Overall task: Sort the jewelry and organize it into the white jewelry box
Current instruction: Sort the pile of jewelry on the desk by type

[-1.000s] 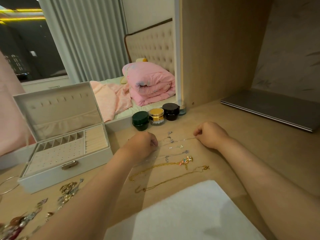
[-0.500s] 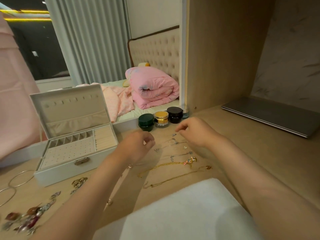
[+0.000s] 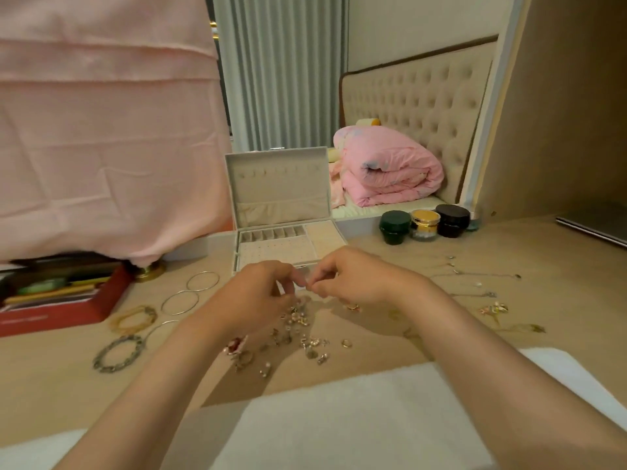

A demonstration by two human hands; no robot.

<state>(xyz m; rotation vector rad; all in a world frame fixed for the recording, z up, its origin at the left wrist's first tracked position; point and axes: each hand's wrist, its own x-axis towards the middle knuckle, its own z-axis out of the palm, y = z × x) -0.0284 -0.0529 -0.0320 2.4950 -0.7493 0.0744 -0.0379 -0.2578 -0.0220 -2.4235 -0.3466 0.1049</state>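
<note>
Two bare hands are brought together just in front of an open white jewelry box (image 3: 281, 205) on a wooden desk.

The box is seen with its lid propped upright and its padded tray exposed. The left hand (image 3: 258, 293) and right hand (image 3: 353, 279) are held right before the box's front wall, partly covering it. Fingers are curled on both, with the fingertips drawn narrowly together and nearly touching. A tiny piece may be pinched between them, but this cannot be told through the blur. A loose pile of small jewelry (image 3: 298, 337) is spread in front of the box, directly under the hands. Thin bangles (image 3: 203, 281) and a chain bracelet (image 3: 118, 353) are laid out left of the box. Fine necklaces (image 3: 475, 276) are strung out right of the box, with three small jars (image 3: 424, 223) behind them.
</note>
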